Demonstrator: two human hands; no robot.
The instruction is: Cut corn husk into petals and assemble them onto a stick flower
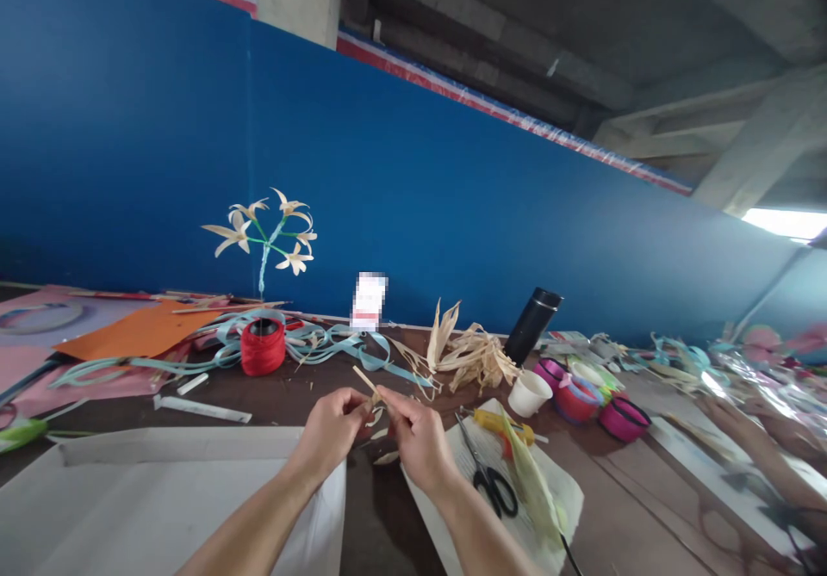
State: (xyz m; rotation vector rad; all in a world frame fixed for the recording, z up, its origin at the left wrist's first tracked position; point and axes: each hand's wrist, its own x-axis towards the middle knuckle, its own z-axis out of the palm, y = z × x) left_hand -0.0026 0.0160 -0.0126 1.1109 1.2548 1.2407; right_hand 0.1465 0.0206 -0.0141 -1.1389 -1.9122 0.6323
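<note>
In the head view, my left hand and my right hand meet over the brown table, fingertips pinched close together. Between them a thin pale stick pokes up and to the left, with what looks like a bit of dried husk at its lower end. Fingers partly hide where it is gripped. Loose husk petals lie just below. Beside my right forearm are black-handled scissors, a yellow-handled tool and a pale green corn husk on a paper sheet.
A white sheet lies at left. Behind stand a red thread spool, a husk flower spray, dried husks, a paper cup and a black bottle. Another person's arm is at far right.
</note>
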